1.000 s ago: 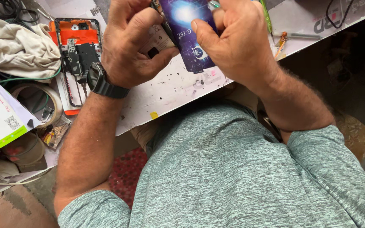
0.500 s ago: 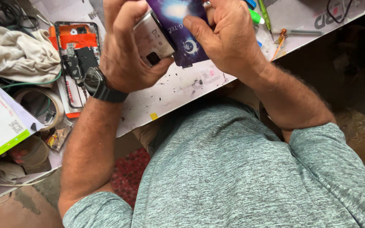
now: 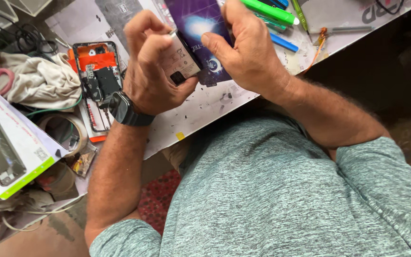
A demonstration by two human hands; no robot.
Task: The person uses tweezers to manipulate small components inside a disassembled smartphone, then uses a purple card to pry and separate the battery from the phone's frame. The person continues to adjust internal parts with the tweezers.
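Clearly the step in hand is getting a small grey-white battery (image 3: 181, 59) free of, or out from, a flat purple packet (image 3: 200, 28), with both held up above the white work mat (image 3: 205, 107) rather than lying on it. The left hand (image 3: 151, 71), which wears a black watch (image 3: 125, 110) at the wrist, is curled tight around the battery, its fingers (image 3: 141, 28) hooked over the top edge and its thumb pressed to the lower end near a dark square patch. The right hand (image 3: 246, 52) is clamped on the purple packet, thumb on the printed face and the other fingers behind it, so the two things touch and overlap where the hands meet. I judge the work to be midway: the battery is partly clear of the packet but still against it. The next move seems to call for a steady pull apart with the packet kept flat, and a gentle grip so that the battery does not bend. Off to the left on the mat lies an opened phone (image 3: 96, 76) with an orange inner frame, just beside a crumpled cloth (image 3: 39, 83); a roll of tape (image 3: 65, 131) and a white box (image 3: 10, 152) sit nearer the table edge, and a green marker (image 3: 269, 12) lies beyond the right hand.
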